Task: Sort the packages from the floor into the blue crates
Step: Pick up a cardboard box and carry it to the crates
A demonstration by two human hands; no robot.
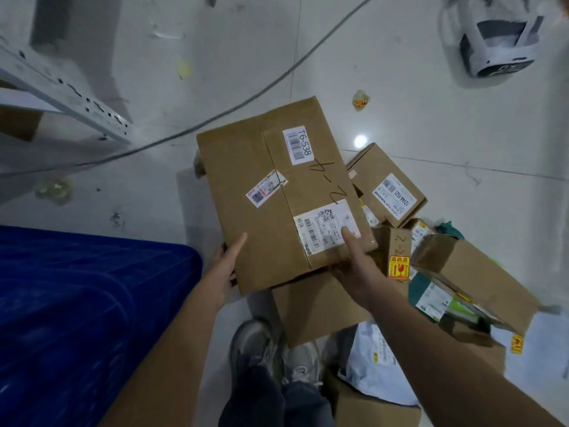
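Note:
I hold a large brown cardboard box [261,186] above the floor, its top showing a "T6-538" label, a shipping label and handwritten marks. My left hand [226,266] grips its near left corner. My right hand [354,260] grips the near right edge, thumb on the shipping label. A blue crate [77,303] sits at the lower left, beside my left arm. More packages lie on the floor to the right: a small brown box [388,183], a long brown box [474,272] and a white poly bag [378,365].
A grey metal shelf frame [61,90] runs along the upper left. A grey cable [215,118] crosses the white tiled floor. A white and grey device [498,41] sits at the upper right. My shoes [277,346] are below the held box.

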